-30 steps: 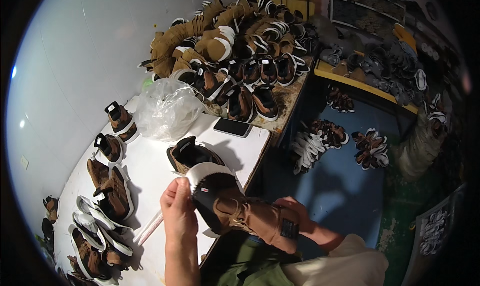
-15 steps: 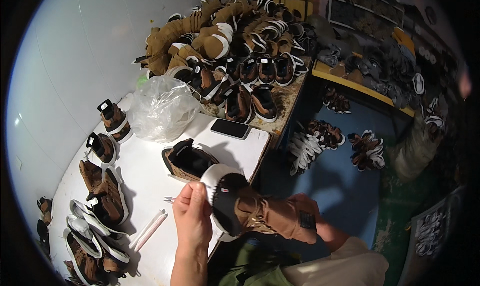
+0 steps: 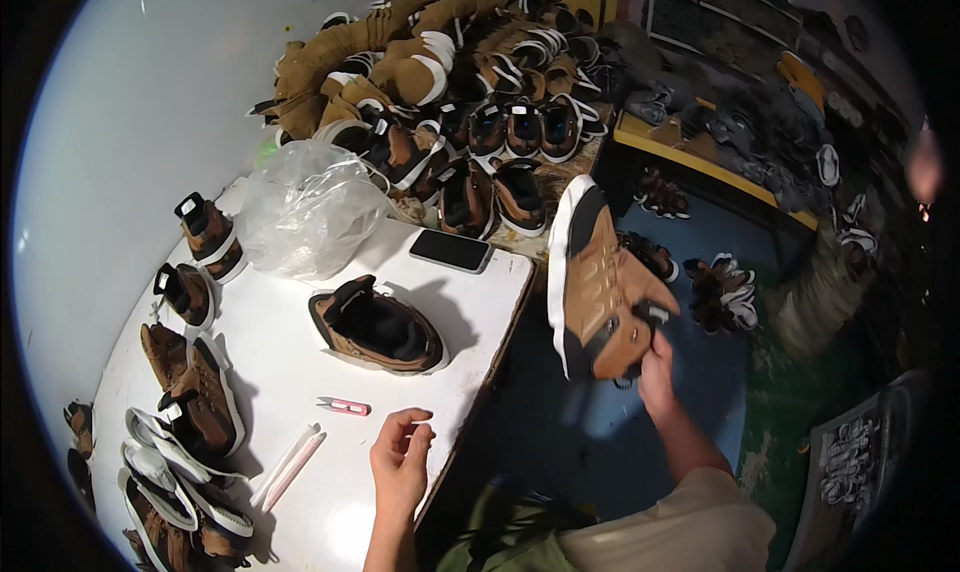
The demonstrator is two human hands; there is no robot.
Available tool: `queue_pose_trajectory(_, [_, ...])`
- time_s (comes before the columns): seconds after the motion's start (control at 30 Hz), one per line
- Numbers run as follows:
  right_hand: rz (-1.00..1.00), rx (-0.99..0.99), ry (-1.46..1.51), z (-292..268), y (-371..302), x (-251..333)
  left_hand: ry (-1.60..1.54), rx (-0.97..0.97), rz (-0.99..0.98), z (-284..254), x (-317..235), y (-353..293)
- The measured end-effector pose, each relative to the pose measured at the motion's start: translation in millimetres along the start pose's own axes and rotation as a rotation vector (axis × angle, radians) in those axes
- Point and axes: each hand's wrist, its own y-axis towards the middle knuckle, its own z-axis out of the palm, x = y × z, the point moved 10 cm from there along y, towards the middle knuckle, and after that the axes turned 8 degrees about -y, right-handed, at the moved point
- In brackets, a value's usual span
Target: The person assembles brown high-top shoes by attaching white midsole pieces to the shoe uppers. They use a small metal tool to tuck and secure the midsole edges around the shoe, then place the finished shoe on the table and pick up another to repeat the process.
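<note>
My right hand (image 3: 656,374) grips a brown shoe (image 3: 603,290) by its heel end, off the right edge of the table. The shoe is tipped up, its white sole facing left and its black toe upward. Over the table's near edge, my left hand (image 3: 402,460) has loosely bent fingers apart from the thumb and holds nothing. Beyond it on the white table (image 3: 465,327) lies another brown shoe (image 3: 380,332) with a black lining. A pair of pink-handled thread snips (image 3: 343,406) lies between that shoe and two slim pen-like sticks (image 3: 290,467).
A clear plastic bag (image 3: 310,212) and a black phone (image 3: 450,251) lie toward the table's back. More shoes (image 3: 195,397) line its left side. Behind rises a heap of brown shoe parts (image 3: 400,62). Bundles of shoes (image 3: 722,292) stand on the blue floor at right.
My right hand has swung the shoe up and right, turning it on end. My left hand has let go of its white edge and dropped lower. The snips and table shoe are now uncovered.
</note>
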Motion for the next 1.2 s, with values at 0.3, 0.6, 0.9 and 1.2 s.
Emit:
queue_pose_trajectory(0.3, [0.080,-0.101,-0.002,-28,85,-23,0.397,-0.058,0.054,-22,39,-19])
queue_pose_trajectory(0.6, [-0.018,-0.199,-0.387,-39,147,-14,0.851,-0.084,0.312,-24,58,-39])
queue_pose_trajectory(0.9, [-0.101,-0.194,-0.759,-20,295,-14,0.945,0.133,0.278,-9,81,-57])
queue_pose_trajectory(1.2, [-0.038,-0.198,-1.116,51,414,-11,0.821,0.154,0.233,-10,71,-45])
